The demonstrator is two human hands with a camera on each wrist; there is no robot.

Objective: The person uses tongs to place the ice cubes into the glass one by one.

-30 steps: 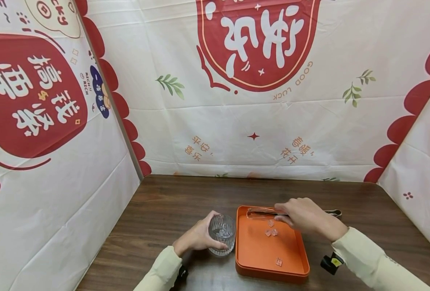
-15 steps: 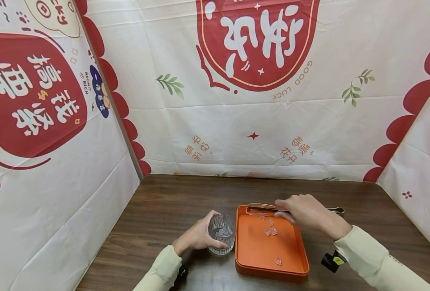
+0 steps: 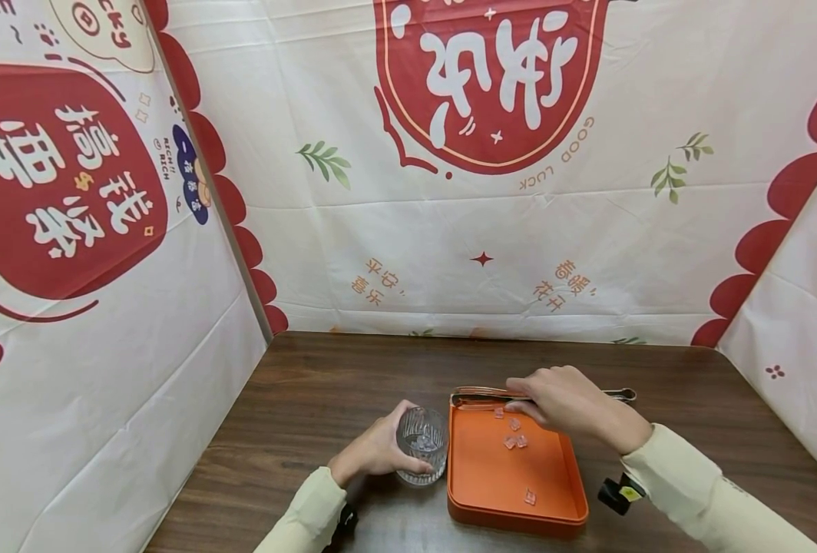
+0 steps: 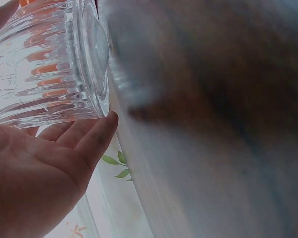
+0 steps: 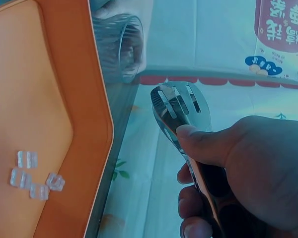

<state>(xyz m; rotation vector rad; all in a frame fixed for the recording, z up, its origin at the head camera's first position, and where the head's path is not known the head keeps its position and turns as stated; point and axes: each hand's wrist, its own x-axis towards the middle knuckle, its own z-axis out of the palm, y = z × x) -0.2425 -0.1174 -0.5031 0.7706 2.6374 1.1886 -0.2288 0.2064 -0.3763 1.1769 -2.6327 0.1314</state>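
Note:
My left hand (image 3: 379, 445) grips a ribbed clear glass (image 3: 422, 447), thumb on the near side and fingers round the far side. Several clear cubes lie inside it. In my right hand (image 3: 569, 401) is a pair of metal tongs (image 3: 479, 395), slotted head pointing left over the back left corner of the orange tray (image 3: 494, 484). The right wrist view shows the thumb pressing on the tongs (image 5: 181, 106), their two arms close together. Whether anything sits between the tips I cannot tell. Several small clear cubes (image 3: 521, 442) lie in the tray.
The glass stands right beside the tray's left wall on a dark wooden table (image 3: 325, 384). One cube (image 3: 529, 497) lies apart near the tray's front. Printed white cloth (image 3: 395, 230) hangs behind and at both sides.
My right hand has raised the tongs a little and shifted them left, nearer the glass. A cube beneath them at the tray's back now shows. My left hand and the glass stay put.

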